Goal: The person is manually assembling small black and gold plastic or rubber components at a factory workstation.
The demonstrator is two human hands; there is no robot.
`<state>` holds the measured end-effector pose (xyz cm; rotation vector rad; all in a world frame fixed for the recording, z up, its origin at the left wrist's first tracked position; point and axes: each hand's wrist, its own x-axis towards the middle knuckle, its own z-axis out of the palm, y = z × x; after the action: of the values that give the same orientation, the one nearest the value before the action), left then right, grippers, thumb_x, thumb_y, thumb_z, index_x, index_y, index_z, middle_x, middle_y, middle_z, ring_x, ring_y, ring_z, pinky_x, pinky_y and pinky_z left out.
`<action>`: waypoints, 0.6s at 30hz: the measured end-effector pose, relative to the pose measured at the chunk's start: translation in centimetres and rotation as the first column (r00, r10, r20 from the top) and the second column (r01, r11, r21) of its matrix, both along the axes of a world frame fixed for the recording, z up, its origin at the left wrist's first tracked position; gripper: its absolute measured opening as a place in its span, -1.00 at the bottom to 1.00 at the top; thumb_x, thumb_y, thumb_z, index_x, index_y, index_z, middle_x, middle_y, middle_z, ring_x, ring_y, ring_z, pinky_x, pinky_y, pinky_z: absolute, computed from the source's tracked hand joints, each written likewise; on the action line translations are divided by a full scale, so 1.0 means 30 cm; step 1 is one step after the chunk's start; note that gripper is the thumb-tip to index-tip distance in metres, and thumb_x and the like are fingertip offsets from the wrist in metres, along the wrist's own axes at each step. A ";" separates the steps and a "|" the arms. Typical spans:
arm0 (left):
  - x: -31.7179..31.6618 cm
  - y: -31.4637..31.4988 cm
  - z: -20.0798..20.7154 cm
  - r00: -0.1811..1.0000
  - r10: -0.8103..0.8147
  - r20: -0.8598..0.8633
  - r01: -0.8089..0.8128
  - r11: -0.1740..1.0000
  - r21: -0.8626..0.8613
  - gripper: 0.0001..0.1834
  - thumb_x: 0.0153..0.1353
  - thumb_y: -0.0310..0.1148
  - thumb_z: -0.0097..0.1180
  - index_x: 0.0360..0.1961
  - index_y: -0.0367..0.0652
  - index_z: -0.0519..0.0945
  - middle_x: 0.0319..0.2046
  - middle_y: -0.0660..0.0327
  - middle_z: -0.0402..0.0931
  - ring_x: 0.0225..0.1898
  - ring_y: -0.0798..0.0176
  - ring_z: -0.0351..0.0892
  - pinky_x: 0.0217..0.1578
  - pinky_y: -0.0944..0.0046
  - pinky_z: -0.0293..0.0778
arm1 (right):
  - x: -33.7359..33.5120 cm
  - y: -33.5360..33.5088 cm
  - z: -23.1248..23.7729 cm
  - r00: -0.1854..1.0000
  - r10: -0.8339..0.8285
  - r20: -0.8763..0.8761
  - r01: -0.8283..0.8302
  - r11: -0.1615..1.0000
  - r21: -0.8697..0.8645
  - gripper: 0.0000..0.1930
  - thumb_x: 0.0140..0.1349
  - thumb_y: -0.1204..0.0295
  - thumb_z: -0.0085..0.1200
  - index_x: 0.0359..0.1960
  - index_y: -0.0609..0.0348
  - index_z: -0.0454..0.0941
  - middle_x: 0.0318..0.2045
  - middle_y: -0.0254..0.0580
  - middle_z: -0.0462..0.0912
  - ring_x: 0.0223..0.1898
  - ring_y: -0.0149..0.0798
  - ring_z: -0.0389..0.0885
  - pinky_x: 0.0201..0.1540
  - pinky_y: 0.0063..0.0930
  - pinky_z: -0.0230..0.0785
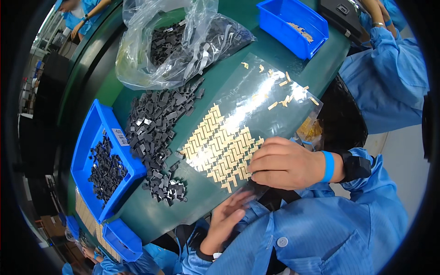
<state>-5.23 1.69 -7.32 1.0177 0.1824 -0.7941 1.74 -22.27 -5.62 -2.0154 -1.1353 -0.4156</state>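
My right hand (286, 162) rests at the near right edge of a clear plastic sheet (229, 98), its fingers bent and pressed together beside small beige pieces (224, 149). Whatever its fingertips hold, if anything, is hidden. The beige pieces lie in tight slanting rows on the sheet. Just off the table's near edge is my left hand (224, 222), below the rows; its fingers are smeared by motion. Loose beige pieces (286, 101) are scattered over the sheet's far right part.
Small black parts (158, 123) form a heap left of the sheet. A blue bin (82, 160) holds more of them, as does a clear bag (130, 73). Another blue bin (275, 20) contains beige pieces. A smaller blue bin (123, 240) sits near left. A co-worker's sleeve (389, 68) is at right.
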 end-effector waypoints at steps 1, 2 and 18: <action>0.003 -0.035 -0.007 1.000 0.007 -0.001 -0.007 1.000 -0.005 -0.38 0.16 -0.37 0.10 0.22 -0.34 0.21 0.07 -0.06 0.37 0.09 0.10 0.40 0.10 0.21 0.29 | 0.007 0.004 -0.007 1.000 0.002 -0.019 -0.002 1.000 0.001 -0.81 -0.04 0.43 0.10 -0.37 0.23 0.49 -0.27 -0.16 0.51 -0.18 -0.15 0.49 -0.13 -0.27 0.32; 0.009 -0.067 -0.011 1.000 0.002 0.003 -0.002 0.999 -0.044 -0.43 0.19 -0.39 0.07 0.20 -0.34 0.24 0.06 -0.06 0.38 0.09 0.09 0.41 0.11 0.20 0.28 | 0.014 0.006 -0.012 0.999 0.005 -0.036 -0.005 1.000 0.002 -0.82 -0.04 0.43 0.08 -0.38 0.23 0.49 -0.28 -0.18 0.51 -0.19 -0.16 0.49 -0.13 -0.29 0.31; 0.029 -0.167 0.067 0.969 0.246 0.033 -0.247 0.968 0.041 -0.67 0.31 -0.49 -0.12 0.06 -0.42 0.35 -0.19 -0.08 0.53 -0.27 -0.03 0.63 -0.24 0.14 0.60 | 0.052 0.028 0.053 0.972 0.039 -0.232 -0.064 0.993 -0.103 -0.80 -0.01 0.31 0.17 -0.40 0.13 0.51 -0.40 -0.33 0.51 -0.29 -0.27 0.46 -0.16 -0.39 0.21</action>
<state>-4.36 -3.31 -5.33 1.0245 0.2977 -0.5510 3.28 -21.42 -4.02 -2.0614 -1.0830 -0.0910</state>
